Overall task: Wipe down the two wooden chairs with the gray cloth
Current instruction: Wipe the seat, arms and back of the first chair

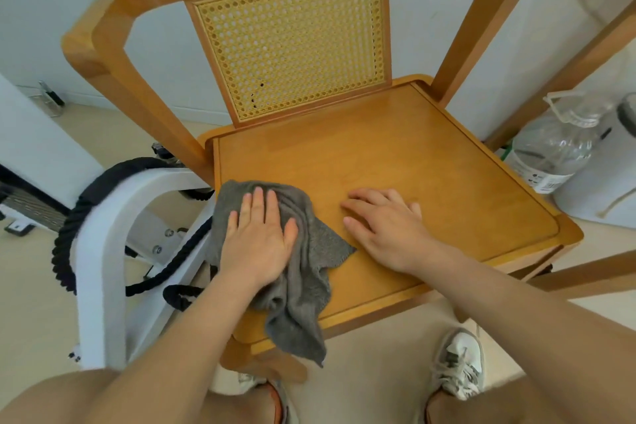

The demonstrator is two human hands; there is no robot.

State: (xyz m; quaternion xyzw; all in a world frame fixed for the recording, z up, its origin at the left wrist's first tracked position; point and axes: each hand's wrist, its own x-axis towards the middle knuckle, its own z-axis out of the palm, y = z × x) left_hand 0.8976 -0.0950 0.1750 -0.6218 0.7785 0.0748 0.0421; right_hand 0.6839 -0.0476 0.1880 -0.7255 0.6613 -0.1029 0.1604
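From the head view, one wooden chair [395,148] is standing on the pale floor [31,286], its cane back panel [292,41] facing the camera. One gray cloth [309,286] is lying crumpled on the front left corner of the seat, and its lower part is hanging over the front edge. The left hand [258,237] is pressing flat on the cloth, its fingers [256,203] straight and close together and gripping nothing. The right hand [385,227] is resting just beside the cloth on the bare seat near the front edge, with its fingers spread wide and flat.

Close against the seat's left edge, a white frame [103,268] wrapped with black rope [65,251] is crowding that side. Beyond the right edge, one clear plastic bottle [550,148] is standing beside a white container [602,189]. A slanted wooden rail [568,72] is crossing in front of them; the picture's edge is cutting it off, so I cannot tell what it belongs to.

Below the seat, one sneaker [459,365] is showing fully, while the other is mostly hiding behind the chair's front leg. The forearms are covering part of the front edge.
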